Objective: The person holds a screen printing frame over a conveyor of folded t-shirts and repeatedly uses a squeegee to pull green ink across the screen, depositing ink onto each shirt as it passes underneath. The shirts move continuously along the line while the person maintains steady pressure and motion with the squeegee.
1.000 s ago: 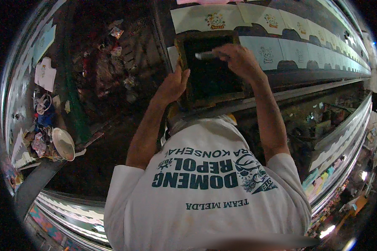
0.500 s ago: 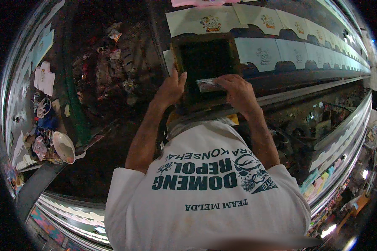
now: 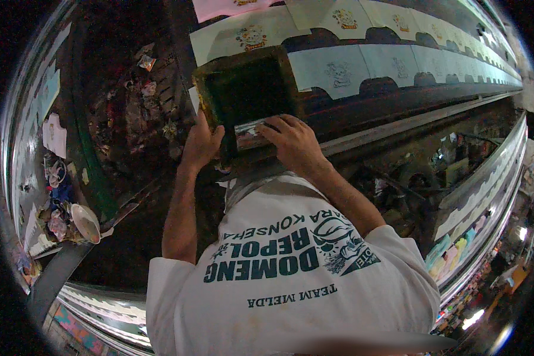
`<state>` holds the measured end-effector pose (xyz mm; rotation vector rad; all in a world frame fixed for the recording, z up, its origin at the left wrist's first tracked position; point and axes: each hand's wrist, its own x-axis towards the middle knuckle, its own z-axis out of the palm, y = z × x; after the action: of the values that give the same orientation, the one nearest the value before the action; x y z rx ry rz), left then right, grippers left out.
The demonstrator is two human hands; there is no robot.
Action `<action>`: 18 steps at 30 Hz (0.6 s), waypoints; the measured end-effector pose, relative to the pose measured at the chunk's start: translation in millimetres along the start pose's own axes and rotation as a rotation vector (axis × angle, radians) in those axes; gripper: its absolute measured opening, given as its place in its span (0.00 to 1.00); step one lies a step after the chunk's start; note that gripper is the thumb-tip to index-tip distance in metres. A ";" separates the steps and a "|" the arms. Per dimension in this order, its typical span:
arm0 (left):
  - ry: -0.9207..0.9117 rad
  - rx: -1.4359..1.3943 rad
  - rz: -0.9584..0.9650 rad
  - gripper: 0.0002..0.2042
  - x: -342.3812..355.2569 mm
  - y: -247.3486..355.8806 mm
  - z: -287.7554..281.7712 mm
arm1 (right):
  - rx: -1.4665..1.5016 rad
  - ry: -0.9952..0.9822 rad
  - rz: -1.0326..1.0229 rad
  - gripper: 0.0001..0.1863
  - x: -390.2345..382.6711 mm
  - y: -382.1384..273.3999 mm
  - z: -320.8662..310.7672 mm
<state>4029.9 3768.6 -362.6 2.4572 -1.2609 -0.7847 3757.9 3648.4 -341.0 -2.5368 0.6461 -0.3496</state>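
A dark screen-printing frame [image 3: 293,82] with a green mesh lies tilted over the printed pieces at the top middle. My left hand [image 3: 203,142] grips its lower left side, thumb on top and fingers along the outer edge. My right hand [image 3: 291,139] is closed on a pale, flat squeegee [image 3: 247,135], which rests on the mesh near the frame's near edge. Part of the squeegee is hidden under my right fingers. Just beyond the frame lies a white cloth piece with a coloured print [image 3: 252,38].
Rows of pale cloth pieces [image 3: 340,71] run along the long table to the right. A pink piece [image 3: 225,7] lies at the top. To the left stand a white bowl [image 3: 85,223] and a cluttered heap. Litter [image 3: 148,62] covers the dark floor.
The view has shifted, so the frame, pieces and both hands appear further left. Both hands keep their holds, and the squeegee stays near the frame's near edge.
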 end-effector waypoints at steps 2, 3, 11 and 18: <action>-0.036 -0.020 -0.027 0.46 -1.8 17.2 -1.4 | 0.015 0.011 -0.012 0.31 -3.6 11.4 -9.5; -0.101 -0.067 -0.054 0.47 -0.6 26.8 -5.4 | 0.018 0.026 -0.027 0.31 -6.3 21.1 -17.7; 0.023 -0.234 0.164 0.41 31.4 134.2 61.5 | -0.016 0.095 -0.007 0.31 -41.0 114.8 -84.8; 0.022 -0.261 0.237 0.39 53.9 191.8 109.0 | -0.009 0.061 0.017 0.29 -67.6 184.7 -110.0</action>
<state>3865.1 3613.4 -381.0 2.0621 -1.3188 -0.7991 3591.2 3497.2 -352.8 -2.5362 0.6930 -0.4203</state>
